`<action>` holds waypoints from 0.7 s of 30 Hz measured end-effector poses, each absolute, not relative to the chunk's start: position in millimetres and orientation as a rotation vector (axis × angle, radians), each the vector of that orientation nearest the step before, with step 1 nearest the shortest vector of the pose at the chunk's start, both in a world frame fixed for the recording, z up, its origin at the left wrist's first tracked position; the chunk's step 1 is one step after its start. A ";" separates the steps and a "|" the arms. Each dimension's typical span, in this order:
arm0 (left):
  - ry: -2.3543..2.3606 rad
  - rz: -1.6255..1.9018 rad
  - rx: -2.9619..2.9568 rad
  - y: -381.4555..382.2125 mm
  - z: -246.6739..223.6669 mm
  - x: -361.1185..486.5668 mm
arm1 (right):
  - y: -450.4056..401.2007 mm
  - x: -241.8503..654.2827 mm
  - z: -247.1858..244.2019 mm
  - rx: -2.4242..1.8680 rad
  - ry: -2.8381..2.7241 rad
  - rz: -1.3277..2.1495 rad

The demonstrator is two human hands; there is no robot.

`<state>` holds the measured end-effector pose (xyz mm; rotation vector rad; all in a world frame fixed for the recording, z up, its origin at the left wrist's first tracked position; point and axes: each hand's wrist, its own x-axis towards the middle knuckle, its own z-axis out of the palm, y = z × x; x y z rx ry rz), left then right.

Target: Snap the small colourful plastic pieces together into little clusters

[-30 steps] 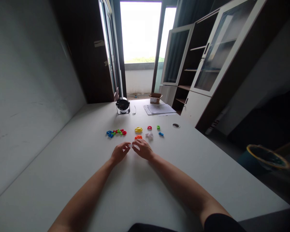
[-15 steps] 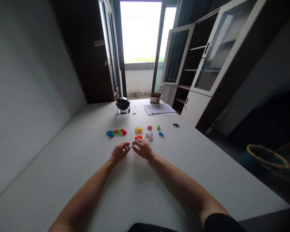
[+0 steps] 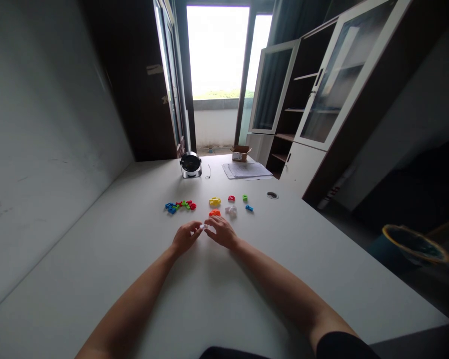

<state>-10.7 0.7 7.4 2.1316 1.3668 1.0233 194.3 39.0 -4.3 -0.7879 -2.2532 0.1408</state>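
Two hands are working close together on my remote feed: the left hand [image 3: 184, 237] and right hand [image 3: 223, 232] are pinching a small white piece [image 3: 202, 226] between them, already apart from the pale cluster [image 3: 231, 211]; any join is staying too small for me to tell.

White bit [image 3: 203, 227] I'm holding looks like smooth plastic, too small to tell the sheen. Yellow piece [image 3: 214, 202], orange piece [image 3: 214, 213] and mixed pile [image 3: 180, 205]: smooth plastic look. My table [image 3: 97, 249]: smooth, low sheen. Round device [image 3: 190, 162]: shiny metal-look stand. Box [image 3: 240, 156]: matt cardboard. Sheets [image 3: 250, 170]: paper. Cabinet door [image 3: 331, 85]: glass pane, smooth white frame. Shelves [image 3: 285, 136]: wood look. My sleeve [image 3: 344, 345]: matt black cloth
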 end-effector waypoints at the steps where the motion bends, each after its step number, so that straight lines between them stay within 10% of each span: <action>1: 1.371 1.020 2.130 0.7 7.6 -10.5 | 38.9 194.4 -4.2 -0.788 -2.254 0.140; 21: 1.360 0.961 2.128 2.2 5.7 -12.5 | 37.7 194.4 -3.2 -0.731 -2.286 0.086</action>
